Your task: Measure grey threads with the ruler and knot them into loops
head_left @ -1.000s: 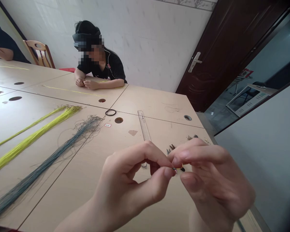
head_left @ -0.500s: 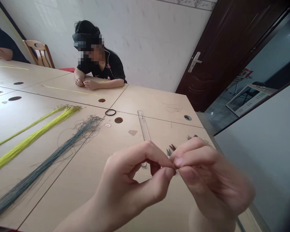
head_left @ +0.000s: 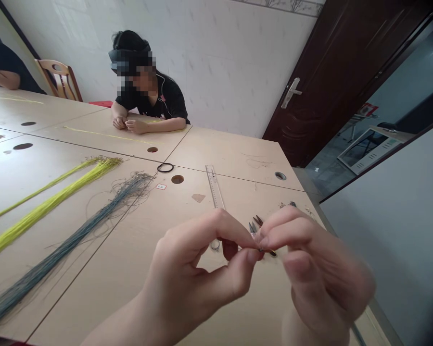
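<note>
My left hand (head_left: pixel 191 274) is above the table, its thumb and index fingertip pinched together. A tiny dark speck (head_left: pixel 261 249) shows at that pinch, too small to name. Beside it, my right hand (head_left: pixel 317 259) has its index fingertip at the left fingertips, while its thumb stands apart from the fingers. Behind the hands lie pointed metal tool tips (head_left: pixel 252 227), partly covered. A ring-shaped metal piece (head_left: pixel 215 245) is seen through the gap of my left hand. Past it, a clear ruler (head_left: pixel 212 185) lies on the table.
Left on the table (head_left: pixel 130 250) lie a blue-grey cord bundle (head_left: pixel 82 230) and yellow-green cord bundles (head_left: pixel 54 204). Farther back are a black ring (head_left: pixel 165 167), a small label (head_left: pixel 161 187) and cable holes. A co-worker (head_left: pixel 151 96) sits opposite; another person (head_left: pixel 7 67) is at far left.
My right thumb has moved down and away from the index finger, opening a gap. My left hand keeps its pinch in nearly the same place.
</note>
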`<state>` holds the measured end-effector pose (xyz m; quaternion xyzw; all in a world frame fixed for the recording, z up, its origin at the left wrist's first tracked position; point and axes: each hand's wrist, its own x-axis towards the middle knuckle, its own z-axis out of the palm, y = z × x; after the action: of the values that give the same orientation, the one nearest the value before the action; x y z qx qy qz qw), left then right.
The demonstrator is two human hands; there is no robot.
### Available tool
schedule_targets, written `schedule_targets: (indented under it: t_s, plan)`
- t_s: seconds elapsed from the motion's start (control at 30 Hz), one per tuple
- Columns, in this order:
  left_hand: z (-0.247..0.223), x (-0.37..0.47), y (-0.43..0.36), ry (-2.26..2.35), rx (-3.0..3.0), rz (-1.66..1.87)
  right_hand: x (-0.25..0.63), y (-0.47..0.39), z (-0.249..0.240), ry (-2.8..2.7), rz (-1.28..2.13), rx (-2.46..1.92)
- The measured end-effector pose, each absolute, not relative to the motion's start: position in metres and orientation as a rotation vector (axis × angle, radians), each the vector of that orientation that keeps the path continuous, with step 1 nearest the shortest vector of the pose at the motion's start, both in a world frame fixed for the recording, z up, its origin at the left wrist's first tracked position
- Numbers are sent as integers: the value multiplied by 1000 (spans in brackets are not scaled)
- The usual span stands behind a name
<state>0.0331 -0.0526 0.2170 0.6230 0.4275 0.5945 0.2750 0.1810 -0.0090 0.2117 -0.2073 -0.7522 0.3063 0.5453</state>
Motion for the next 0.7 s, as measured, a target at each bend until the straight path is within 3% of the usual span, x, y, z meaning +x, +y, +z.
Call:
schedule_targets:
  t_s: [0.13, 0.7]
  plan:
    - [218, 34, -52, 1137, 1676, 1613, 178, -13, 217, -1763, 846, -495]
    - [220, 36, -53, 1108, 1566, 1573, 175, -14, 214, -1731, 759, -469]
